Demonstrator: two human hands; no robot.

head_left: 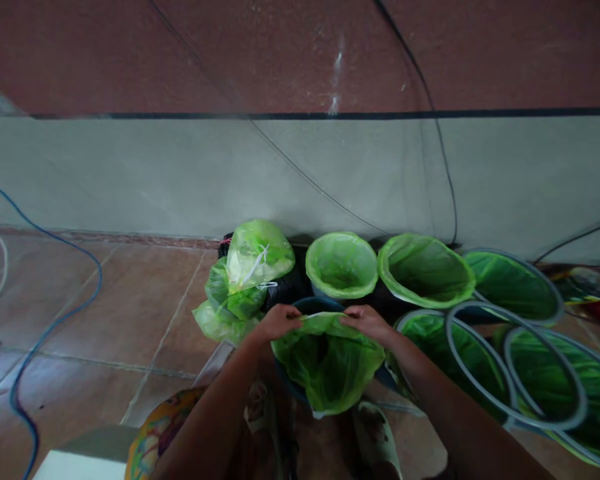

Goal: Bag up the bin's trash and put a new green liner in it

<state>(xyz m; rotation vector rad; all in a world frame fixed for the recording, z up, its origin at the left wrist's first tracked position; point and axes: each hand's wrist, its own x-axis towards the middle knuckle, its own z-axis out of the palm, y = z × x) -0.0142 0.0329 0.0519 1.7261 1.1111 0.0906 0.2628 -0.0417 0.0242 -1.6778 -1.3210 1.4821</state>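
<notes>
Both hands grip the far edge of a green trash bag that hangs inside a dark blue bin. My left hand pinches the edge on the left, and my right hand pinches it on the right. The bag's near edge folds down over the front of the bin. At the back, the bin's blue rim shows uncovered between my hands. Just behind stands a bin lined with green plastic, and to its right is another lined bin.
Tied green bags lie left of the bins against the wall. More lined bins with grey rims stand on the right, with a loose grey ring across them. A blue hose crosses the tiled floor at left. My feet are below the bin.
</notes>
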